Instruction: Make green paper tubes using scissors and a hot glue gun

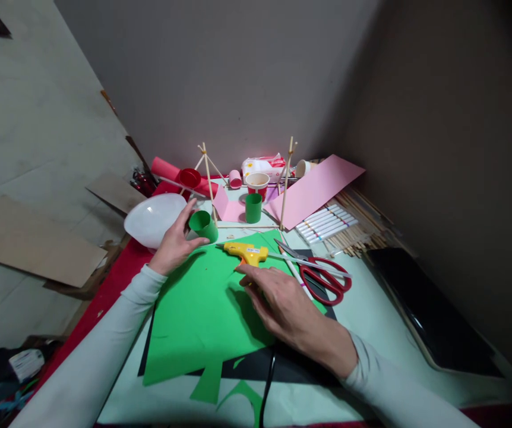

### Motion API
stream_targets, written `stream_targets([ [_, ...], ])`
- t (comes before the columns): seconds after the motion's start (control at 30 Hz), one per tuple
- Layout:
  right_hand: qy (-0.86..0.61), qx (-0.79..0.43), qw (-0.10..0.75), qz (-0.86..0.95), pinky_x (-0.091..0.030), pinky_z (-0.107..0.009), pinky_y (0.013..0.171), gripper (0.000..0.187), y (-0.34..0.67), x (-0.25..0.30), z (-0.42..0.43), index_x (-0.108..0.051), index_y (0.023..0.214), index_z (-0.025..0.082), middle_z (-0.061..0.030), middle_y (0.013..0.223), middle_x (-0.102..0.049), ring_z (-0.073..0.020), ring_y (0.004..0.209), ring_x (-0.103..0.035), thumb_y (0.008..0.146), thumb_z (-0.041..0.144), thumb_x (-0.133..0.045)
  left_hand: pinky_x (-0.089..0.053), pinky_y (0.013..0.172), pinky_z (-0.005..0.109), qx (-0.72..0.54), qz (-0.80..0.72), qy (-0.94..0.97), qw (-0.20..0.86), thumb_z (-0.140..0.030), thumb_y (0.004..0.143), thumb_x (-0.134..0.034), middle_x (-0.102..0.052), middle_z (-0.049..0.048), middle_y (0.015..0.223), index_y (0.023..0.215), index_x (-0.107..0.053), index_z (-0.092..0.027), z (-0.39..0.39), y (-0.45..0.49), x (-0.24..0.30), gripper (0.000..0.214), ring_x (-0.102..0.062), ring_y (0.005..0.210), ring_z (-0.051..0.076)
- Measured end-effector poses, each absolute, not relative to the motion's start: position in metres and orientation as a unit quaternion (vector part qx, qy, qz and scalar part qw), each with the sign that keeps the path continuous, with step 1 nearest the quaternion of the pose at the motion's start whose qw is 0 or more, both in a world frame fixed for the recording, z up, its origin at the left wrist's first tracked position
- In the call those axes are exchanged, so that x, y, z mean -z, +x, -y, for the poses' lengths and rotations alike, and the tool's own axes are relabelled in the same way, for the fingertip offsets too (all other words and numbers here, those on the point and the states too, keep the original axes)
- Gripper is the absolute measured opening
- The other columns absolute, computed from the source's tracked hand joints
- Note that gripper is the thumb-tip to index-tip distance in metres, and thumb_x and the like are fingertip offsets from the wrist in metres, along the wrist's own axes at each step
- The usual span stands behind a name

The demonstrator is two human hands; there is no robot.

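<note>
My left hand (pixel 178 239) is at a small green paper cylinder (pixel 202 227), thumb in front and fingers spread behind its left side. I cannot tell whether they press on it. A yellow hot glue gun (pixel 249 254) with a glue stick in its back lies on the green sheet (pixel 193 321). Over its handle hovers my right hand (pixel 289 306), fingers loosely bent and apart; part of the handle is hidden by them. Just behind stands a second green cylinder (pixel 253 209), before a red-and-white paper cup (pixel 257 183). Red-handled scissors (pixel 322 279) lie right of the gun.
A wooden stick frame (pixel 284 190) stands at the back beside a pink sheet (pixel 318 190). White markers (pixel 327 223) and bundled sticks (pixel 363 229) lie to the right, near a black tablet-like slab (pixel 429 309). A white bowl (pixel 154 220) sits left. Green scraps (pixel 209 383) and a black cord (pixel 268 380) are in front.
</note>
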State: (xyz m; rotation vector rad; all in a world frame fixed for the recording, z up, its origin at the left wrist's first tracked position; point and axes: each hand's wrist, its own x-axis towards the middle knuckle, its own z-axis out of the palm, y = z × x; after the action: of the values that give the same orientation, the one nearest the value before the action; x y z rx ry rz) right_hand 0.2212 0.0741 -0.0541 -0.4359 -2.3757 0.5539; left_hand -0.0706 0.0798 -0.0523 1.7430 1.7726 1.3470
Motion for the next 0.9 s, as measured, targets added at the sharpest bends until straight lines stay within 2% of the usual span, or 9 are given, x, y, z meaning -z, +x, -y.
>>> stream_targets([
  [0.1, -0.17, -0.215, 0.324, 0.905, -0.061, -0.039, 0.079, 0.031, 0.223, 0.054, -0.075, -0.056, 0.133, 0.015, -0.0132, 0.103, -0.078, -0.0252, 0.09, -0.075, 0.103, 0.015, -0.046, -0.038, 0.123, 0.052, -0.457, -0.627, 0.618, 0.122, -0.034, 0.073, -0.082, -0.059, 0.0155, 0.152, 0.148, -0.055, -0.02, -0.067, -0.066, 0.045, 0.081, -0.055, 0.142, 0.035],
  [0.23, -0.19, -0.216, 0.321, 0.902, -0.062, -0.037, 0.079, 0.03, 0.227, 0.049, -0.079, -0.056, 0.132, 0.016, -0.012, 0.107, -0.078, -0.0237, 0.09, -0.076, 0.103, 0.017, -0.047, -0.055, 0.105, 0.046, -0.468, -0.644, 0.604, 0.038, -0.035, 0.087, -0.07, -0.07, 0.0097, 0.133, 0.129, -0.069, -0.023, -0.044, -0.061, 0.019, 0.044, -0.071, 0.112, 0.028],
  [0.3, -0.208, -0.209, 0.31, 0.904, -0.062, -0.037, 0.078, 0.026, 0.228, 0.042, -0.086, -0.059, 0.128, 0.018, -0.0116, 0.109, -0.078, -0.0234, 0.09, -0.076, 0.105, 0.02, -0.047, -0.055, 0.101, 0.045, -0.482, -0.659, 0.576, -0.039, -0.035, 0.091, -0.066, -0.071, 0.0069, 0.122, 0.116, -0.074, -0.025, -0.033, -0.067, 0.006, 0.028, -0.069, 0.103, 0.026],
  [0.4, -0.225, -0.183, 0.268, 0.919, -0.061, -0.041, 0.08, 0.022, 0.218, 0.027, -0.101, -0.064, 0.122, 0.018, -0.0132, 0.11, -0.078, -0.0266, 0.093, -0.075, 0.105, 0.023, -0.051, -0.049, 0.102, 0.052, -0.471, -0.686, 0.542, -0.114, -0.035, 0.091, -0.066, -0.07, 0.0074, 0.114, 0.108, -0.077, -0.025, -0.025, -0.088, 0.002, 0.023, -0.063, 0.103, 0.03],
  [0.47, -0.235, -0.16, 0.238, 0.929, -0.059, -0.045, 0.087, 0.023, 0.203, 0.017, -0.115, -0.065, 0.124, 0.017, -0.0152, 0.114, -0.076, -0.0288, 0.099, -0.074, 0.104, 0.023, -0.056, -0.047, 0.103, 0.054, -0.451, -0.7, 0.539, -0.127, -0.036, 0.091, -0.064, -0.07, 0.0071, 0.114, 0.104, -0.077, -0.025, -0.025, -0.103, 0.011, 0.021, -0.061, 0.11, 0.033],
  [0.57, -0.254, -0.129, 0.2, 0.938, -0.056, -0.049, 0.097, 0.035, 0.168, 0.01, -0.135, -0.061, 0.131, 0.013, -0.0181, 0.126, -0.07, -0.0309, 0.116, -0.067, 0.1, 0.03, -0.066, -0.04, 0.11, 0.059, -0.426, -0.702, 0.556, -0.131, -0.039, 0.089, -0.063, -0.072, 0.007, 0.113, 0.092, -0.078, -0.026, -0.032, -0.118, 0.029, 0.02, -0.062, 0.114, 0.036],
  [0.67, -0.283, -0.115, 0.158, 0.939, -0.06, -0.045, 0.091, 0.035, 0.134, 0.014, -0.149, -0.063, 0.129, 0.016, -0.0096, 0.124, -0.068, -0.0236, 0.106, -0.069, 0.101, 0.035, -0.067, -0.04, 0.108, 0.061, -0.419, -0.692, 0.57, -0.14, -0.042, 0.088, -0.063, -0.074, 0.0106, 0.108, 0.084, -0.077, -0.026, -0.038, -0.121, 0.038, 0.021, -0.064, 0.11, 0.038],
  [0.9, -0.273, -0.083, 0.171, 0.943, -0.062, -0.042, 0.087, 0.034, 0.119, 0.01, -0.155, -0.062, 0.131, 0.017, -0.0087, 0.123, -0.068, -0.0217, 0.102, -0.07, 0.102, 0.033, -0.065, -0.043, 0.105, 0.062, -0.457, -0.657, 0.572, -0.18, -0.032, 0.092, -0.064, -0.074, 0.0109, 0.114, 0.088, -0.076, -0.028, -0.03, -0.094, 0.032, 0.014, -0.063, 0.111, 0.039],
])
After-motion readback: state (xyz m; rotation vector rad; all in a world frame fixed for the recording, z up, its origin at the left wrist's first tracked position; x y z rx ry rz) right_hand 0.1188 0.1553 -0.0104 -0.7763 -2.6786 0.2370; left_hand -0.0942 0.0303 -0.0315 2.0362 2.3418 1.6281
